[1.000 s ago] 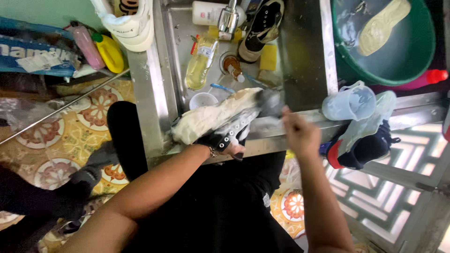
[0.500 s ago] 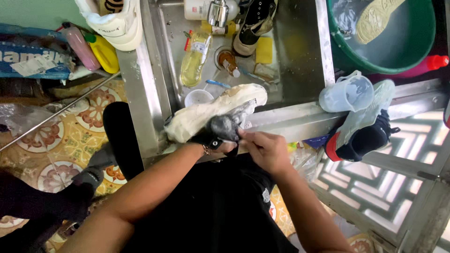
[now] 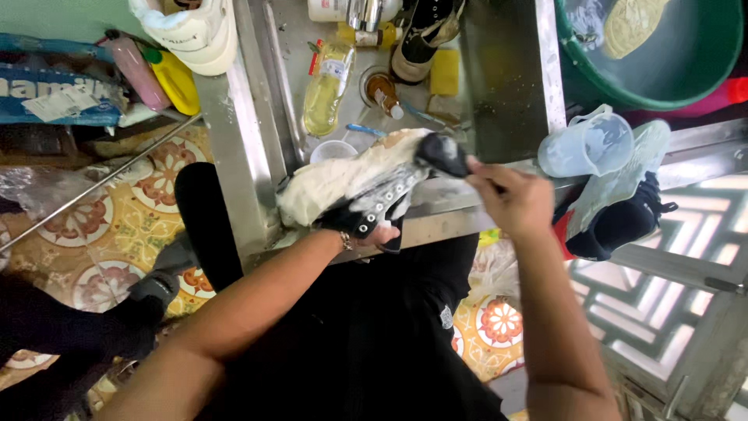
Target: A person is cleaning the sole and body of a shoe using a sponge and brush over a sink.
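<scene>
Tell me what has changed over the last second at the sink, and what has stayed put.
The right hand, which half a second ago was down at the laced side of the black high-top shoe with the pale sole, has moved up and out to the shoe's far end, where it pinches a dark cloth-like piece. The left hand still grips the shoe from beneath at the steel sink's edge. The clear plastic jug and green basin have not moved.

Home wash area, shoe cleaning: stainless steel sink (image 3: 499, 93), green wash basin (image 3: 670, 54), detergent bottles (image 3: 175, 78), sneakers (image 3: 425, 31) awaiting washing, patterned tile floor (image 3: 101, 226), plastic jug (image 3: 584, 144).
</scene>
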